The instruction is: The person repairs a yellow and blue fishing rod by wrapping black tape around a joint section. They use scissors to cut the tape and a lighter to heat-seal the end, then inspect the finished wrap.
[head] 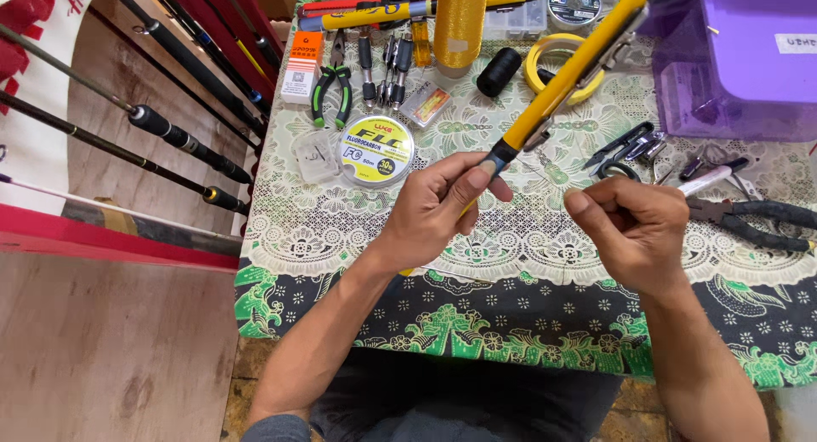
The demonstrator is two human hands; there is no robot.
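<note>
Yellow rod point(568, 72): held slanted above the desk point(528, 238), its dark lower end in the left hand, the shaft running up and away toward the purple box point(740, 59) at top right.
Left hand point(438, 208): fingers point(477, 176) clenched around the rod's lower end, thumb pressed on top.
Right hand point(634, 225): fingers curled into a loose fist just right of the rod's end, apart from it; whether they pinch something thin I cannot tell.
Metal fitting point(538, 136): small bracket on the shaft just above the grip.
Risk, tip swing: the long shaft reaches over the yellow tape roll point(557, 63) and black thread spool point(499, 71); a twist of the left wrist could likely sweep them over.
Risk, grip: one hand holds only the very end, so the rod may sag or slip, and the fitting could snag.
Risk, clutter: black pliers point(753, 221) and small scissors point(619, 150) lie close to the right hand; a blind reach could meet a sharp edge.
Risk, line spool point(377, 150): lies flat near the left hand, easily nudged.
</note>
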